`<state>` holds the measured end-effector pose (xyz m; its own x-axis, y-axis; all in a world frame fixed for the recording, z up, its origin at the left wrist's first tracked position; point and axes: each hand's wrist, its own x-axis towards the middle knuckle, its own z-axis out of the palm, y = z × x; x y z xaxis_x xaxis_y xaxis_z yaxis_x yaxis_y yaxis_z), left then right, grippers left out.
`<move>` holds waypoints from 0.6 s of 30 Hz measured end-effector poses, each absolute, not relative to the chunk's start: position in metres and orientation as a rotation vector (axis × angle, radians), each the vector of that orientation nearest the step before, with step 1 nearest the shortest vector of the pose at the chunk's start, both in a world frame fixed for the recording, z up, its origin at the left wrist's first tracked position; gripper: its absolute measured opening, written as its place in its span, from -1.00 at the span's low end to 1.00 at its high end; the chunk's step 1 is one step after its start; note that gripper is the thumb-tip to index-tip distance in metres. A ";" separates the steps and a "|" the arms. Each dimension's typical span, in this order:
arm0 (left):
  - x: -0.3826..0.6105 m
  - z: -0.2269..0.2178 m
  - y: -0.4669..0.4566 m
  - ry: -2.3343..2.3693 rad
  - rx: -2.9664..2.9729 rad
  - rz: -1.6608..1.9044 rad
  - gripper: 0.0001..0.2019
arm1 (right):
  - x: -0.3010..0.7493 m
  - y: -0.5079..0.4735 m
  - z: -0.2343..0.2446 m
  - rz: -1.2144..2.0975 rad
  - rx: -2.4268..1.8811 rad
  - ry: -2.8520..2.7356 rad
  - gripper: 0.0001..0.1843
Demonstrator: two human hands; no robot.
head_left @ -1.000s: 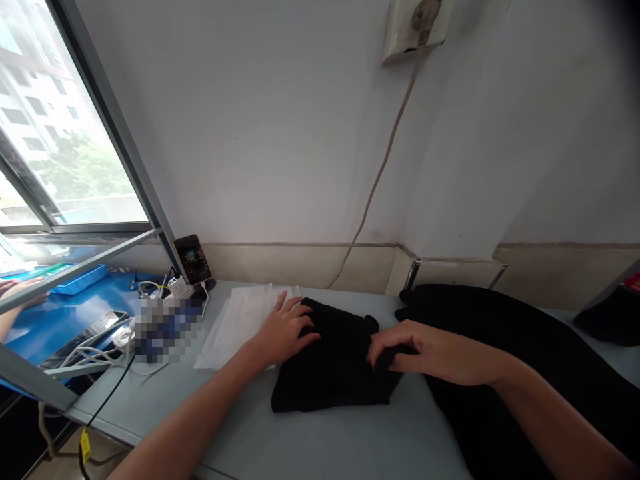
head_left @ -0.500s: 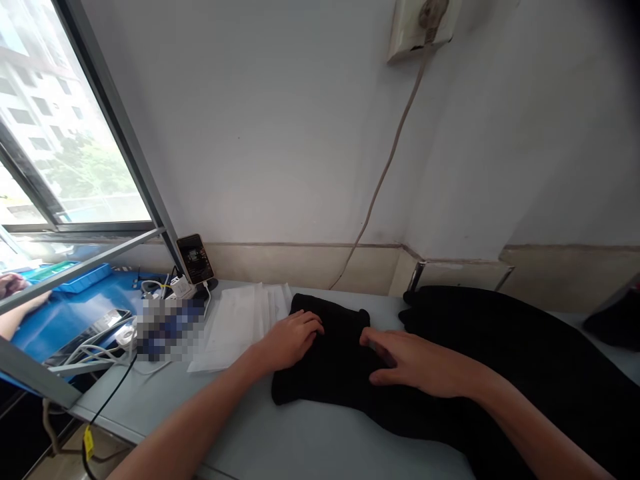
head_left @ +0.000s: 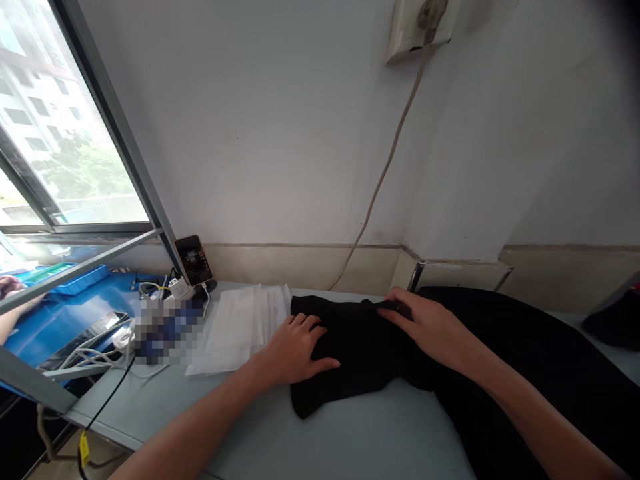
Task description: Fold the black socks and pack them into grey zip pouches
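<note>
A piece of black cloth [head_left: 357,353], seemingly part of a garment, lies spread on the grey table [head_left: 340,440]. My left hand [head_left: 299,350] rests on its left part with fingers spread and thumb pointing right. At the cloth's upper right edge, my right hand [head_left: 420,320] pinches the fabric between thumb and fingers. More black cloth [head_left: 540,353] lies to the right under and behind my right forearm; whether it is the same piece I cannot tell.
Clear plastic bags [head_left: 230,327] are stacked left of the cloth. Behind them a phone [head_left: 194,260] stands propped beside a power strip [head_left: 180,288] and white cables [head_left: 95,353]. A metal frame [head_left: 120,250] separates a blue table [head_left: 95,310], where another person's hand [head_left: 11,285] shows.
My right hand has moved up and right and closed on the cloth's edge, drawing it out. The cloth's lower left corner has shifted right. My left hand's fingers have spread.
</note>
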<state>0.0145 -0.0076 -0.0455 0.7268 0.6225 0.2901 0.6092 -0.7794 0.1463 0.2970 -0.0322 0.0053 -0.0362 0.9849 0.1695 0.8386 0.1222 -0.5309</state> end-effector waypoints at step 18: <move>0.026 -0.037 -0.027 0.685 2.801 0.277 -0.51 | 0.292 -0.025 -0.005 0.938 -1.659 -1.520 -0.68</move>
<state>0.0263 -0.0269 -0.0375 0.8720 0.4733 0.1246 0.4270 -0.8601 0.2789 0.2917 -0.0254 -0.0046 0.0535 0.9969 -0.0585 0.4991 -0.0774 -0.8631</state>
